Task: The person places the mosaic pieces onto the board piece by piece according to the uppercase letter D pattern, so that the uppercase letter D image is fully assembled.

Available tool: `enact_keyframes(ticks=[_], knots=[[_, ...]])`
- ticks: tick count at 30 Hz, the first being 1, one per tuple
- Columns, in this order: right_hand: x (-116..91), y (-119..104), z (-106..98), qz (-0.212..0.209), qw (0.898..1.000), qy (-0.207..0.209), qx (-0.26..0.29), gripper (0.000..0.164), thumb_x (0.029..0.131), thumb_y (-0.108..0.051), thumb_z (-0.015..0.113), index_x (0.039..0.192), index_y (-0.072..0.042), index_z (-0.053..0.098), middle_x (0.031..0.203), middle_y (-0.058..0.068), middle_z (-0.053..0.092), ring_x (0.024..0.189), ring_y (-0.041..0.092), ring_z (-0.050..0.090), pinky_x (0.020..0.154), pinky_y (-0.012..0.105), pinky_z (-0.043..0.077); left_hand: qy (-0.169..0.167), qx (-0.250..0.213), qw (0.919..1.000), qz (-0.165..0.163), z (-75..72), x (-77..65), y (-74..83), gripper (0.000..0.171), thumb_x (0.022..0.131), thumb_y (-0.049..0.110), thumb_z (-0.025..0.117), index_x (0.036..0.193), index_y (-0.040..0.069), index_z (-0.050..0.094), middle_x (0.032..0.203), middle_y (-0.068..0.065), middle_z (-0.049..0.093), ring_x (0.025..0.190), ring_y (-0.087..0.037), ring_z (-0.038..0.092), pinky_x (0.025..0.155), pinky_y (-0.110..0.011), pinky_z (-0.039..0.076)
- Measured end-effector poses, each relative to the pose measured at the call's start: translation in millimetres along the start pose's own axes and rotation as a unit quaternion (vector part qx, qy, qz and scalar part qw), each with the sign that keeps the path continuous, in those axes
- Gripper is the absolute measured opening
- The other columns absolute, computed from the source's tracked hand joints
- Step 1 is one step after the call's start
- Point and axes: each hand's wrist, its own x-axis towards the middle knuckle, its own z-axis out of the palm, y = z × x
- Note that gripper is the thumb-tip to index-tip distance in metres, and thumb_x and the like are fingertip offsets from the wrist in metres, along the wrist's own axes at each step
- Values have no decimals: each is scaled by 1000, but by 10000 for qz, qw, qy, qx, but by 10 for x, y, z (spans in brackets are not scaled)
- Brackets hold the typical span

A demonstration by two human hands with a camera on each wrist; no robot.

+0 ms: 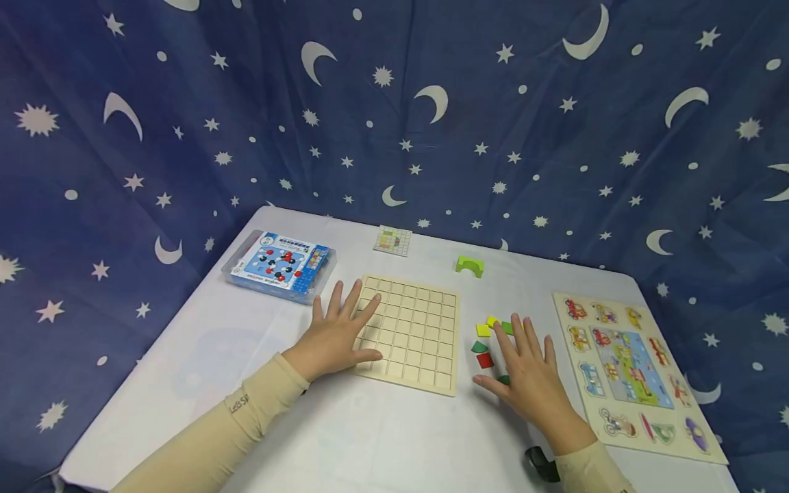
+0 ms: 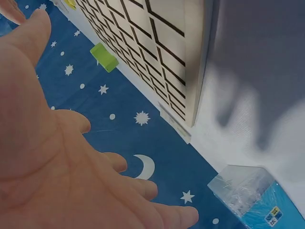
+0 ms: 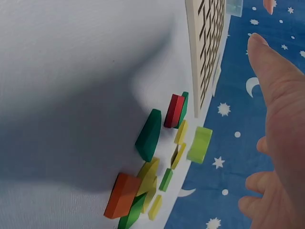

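Note:
My left hand is held palm down with fingers spread over the left edge of a wooden grid board. The left wrist view shows air between the palm and the board, and nothing is held. Over on the right, my right hand also has its fingers spread, hovering above a loose group of small coloured blocks. Among them are a red block, a dark green block, an orange block and several yellow ones. In the head view the right hand hides part of this group.
A clear plastic box with a blue label lies at the back left. Behind the board are a small patterned card and a light green arch block. A picture puzzle board is at the right, a black object by the right wrist.

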Motion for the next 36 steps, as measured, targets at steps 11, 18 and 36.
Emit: enact_keyframes(ticks=[11, 18, 36], knots=[[-81, 32, 50, 167, 9998, -117, 64, 105, 73, -65, 76, 152, -8, 37, 161, 26, 20, 148, 45, 15, 111, 73, 11, -87, -22, 10000, 39, 73, -6, 18, 101, 83, 68, 64, 160, 25, 15, 165, -18, -5, 148, -48, -9, 106, -79, 9], [-94, 53, 53, 201, 9998, -30, 69, 105, 73, -64, 77, 152, -8, 37, 160, 25, 21, 148, 44, 15, 112, 72, 10, -27, -20, 10000, -35, 75, -19, 14, 101, 83, 68, 64, 160, 24, 16, 165, -18, -3, 148, -48, -10, 106, -79, 9], [-107, 149, 121, 21, 10000, -2, -14, 106, 72, -67, 75, 153, -10, 37, 159, 26, 24, 147, 46, 18, 109, 74, 16, -37, 45, 10000, -27, 47, 33, 47, 101, 84, 72, 60, 161, 25, 13, 166, -18, -5, 148, -47, -11, 107, -78, 10]])
